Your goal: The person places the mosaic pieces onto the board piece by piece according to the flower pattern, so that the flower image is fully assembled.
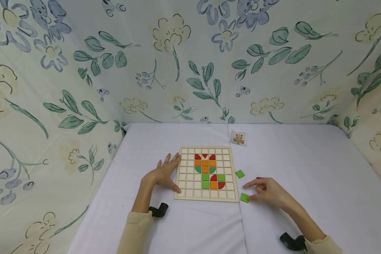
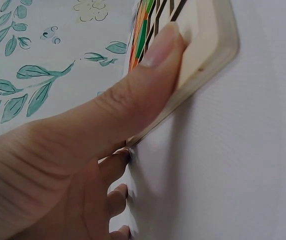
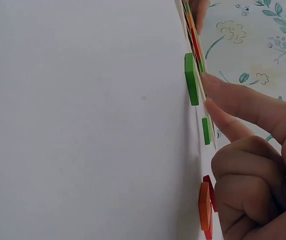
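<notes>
A wooden grid board (image 1: 206, 200) lies on the white cloth, with red, orange and green tiles set in its middle cells. My left hand (image 1: 163, 173) steadies its left side with spread fingers; the thumb (image 2: 158, 55) rests on the rim near the front corner. Right of the board lie two light-green square tiles, a nearer one (image 1: 245, 197) and a farther one (image 1: 240, 174). My right hand (image 1: 270, 192) has its thumb at the nearer tile, the index finger stretched out above the cloth and apart from it. Its other fingers curl in, holding nothing visible.
Beneath the right hand, an orange tile (image 3: 204, 207) and red pieces lie on the cloth, mostly hidden in the head view. A small card (image 1: 239, 138) with a tile pattern lies behind the board's right corner. Floral cloth (image 1: 184, 70) hangs at the back and sides.
</notes>
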### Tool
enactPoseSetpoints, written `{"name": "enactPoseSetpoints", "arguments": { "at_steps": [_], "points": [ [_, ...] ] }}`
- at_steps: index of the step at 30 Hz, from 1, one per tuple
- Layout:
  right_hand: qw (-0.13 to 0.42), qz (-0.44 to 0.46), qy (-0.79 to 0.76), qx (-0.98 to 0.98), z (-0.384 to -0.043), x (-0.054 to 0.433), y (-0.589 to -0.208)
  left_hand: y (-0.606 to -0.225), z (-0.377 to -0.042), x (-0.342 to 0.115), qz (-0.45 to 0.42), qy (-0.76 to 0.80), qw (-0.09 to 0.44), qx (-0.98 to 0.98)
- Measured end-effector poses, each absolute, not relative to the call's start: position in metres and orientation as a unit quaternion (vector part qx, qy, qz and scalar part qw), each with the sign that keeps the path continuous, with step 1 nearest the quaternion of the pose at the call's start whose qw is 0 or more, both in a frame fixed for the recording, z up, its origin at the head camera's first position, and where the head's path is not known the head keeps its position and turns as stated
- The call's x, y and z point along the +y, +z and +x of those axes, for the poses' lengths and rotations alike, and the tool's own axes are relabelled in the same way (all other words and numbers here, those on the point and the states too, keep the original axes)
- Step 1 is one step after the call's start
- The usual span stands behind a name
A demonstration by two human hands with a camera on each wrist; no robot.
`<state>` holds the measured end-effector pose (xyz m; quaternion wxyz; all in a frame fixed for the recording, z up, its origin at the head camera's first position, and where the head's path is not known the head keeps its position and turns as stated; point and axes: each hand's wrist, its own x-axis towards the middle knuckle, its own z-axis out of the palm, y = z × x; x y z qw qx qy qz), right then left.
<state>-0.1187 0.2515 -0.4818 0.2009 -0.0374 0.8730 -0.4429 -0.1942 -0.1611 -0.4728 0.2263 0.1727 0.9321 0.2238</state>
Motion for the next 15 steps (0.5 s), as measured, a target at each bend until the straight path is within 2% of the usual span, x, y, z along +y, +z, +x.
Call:
{"name": "enactPoseSetpoints", "arguments": {
  "at_steps": [6,15],
  "points": [
    [0.218,-0.043,-0.467,0.856,-0.1171,0.2548,-0.4872,-0.4734,-0.1943,-0.1613,0.171,0.224,0.227,0.932],
    [0.213,-0.061,-0.473,0.853,-0.1184,0.2562,-0.4912,-0.4751,-0.1956,-0.1612,0.173,0.22,0.227,0.933]
  ]
}}
